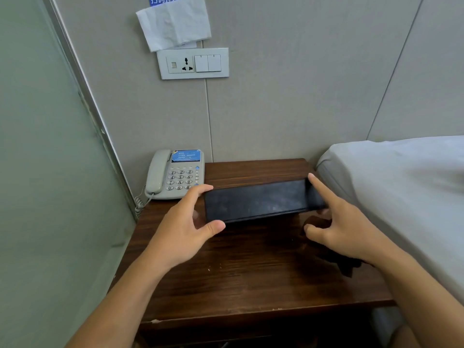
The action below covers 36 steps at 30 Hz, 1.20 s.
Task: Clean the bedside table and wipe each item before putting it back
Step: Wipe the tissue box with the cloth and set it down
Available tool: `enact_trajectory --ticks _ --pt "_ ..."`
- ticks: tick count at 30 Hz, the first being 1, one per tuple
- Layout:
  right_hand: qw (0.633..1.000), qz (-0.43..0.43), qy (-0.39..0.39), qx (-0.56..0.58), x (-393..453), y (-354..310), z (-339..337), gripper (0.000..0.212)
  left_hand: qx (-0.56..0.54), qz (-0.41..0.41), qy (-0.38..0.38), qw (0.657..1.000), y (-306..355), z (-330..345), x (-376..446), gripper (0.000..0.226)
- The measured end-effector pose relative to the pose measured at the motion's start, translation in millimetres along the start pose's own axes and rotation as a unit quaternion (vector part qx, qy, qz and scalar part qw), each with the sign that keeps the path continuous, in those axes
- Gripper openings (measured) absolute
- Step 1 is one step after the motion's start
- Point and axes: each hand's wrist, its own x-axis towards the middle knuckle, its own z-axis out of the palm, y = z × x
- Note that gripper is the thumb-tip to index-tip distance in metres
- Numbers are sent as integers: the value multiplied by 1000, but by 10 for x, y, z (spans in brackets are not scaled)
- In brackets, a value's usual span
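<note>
A long black box [256, 200] sits tilted on the dark wooden bedside table [251, 280], its dusty broad face turned up toward me. My left hand [185, 229] grips the box's left end, fingers over the far edge and thumb on the near edge. My right hand [344, 227] is at the box's right end, with the index finger stretched along that end. Its thumb and curled fingers hold a dark brown cloth [347, 268], which hangs under the palm onto the table.
A grey corded telephone [175, 175] stands at the table's back left corner against the wall. A bed with grey sheets [401, 192] borders the table on the right. A socket and switch panel [193, 63] and a white paper [175, 21] are on the wall above.
</note>
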Motion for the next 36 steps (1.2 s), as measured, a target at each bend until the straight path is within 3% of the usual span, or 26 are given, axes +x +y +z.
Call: enact_trajectory --ticks 6,12,22,29,36 --pt "999 47 -19 -6 31 78 41 103 29 6 18 999 42 280 68 78" --pt "993 77 -9 91 463 293 196 107 54 16 31 998 57 550 460 69" --pt "961 154 30 227 1235 555 221 105 6 -17 -80 997 109 893 1390 66" --pt "956 170 54 233 1643 794 44 88 -15 -3 -110 994 242 1221 1944 73" --pt "959 176 67 212 1842 953 64 100 -28 -7 -104 994 244 1354 2163 74"
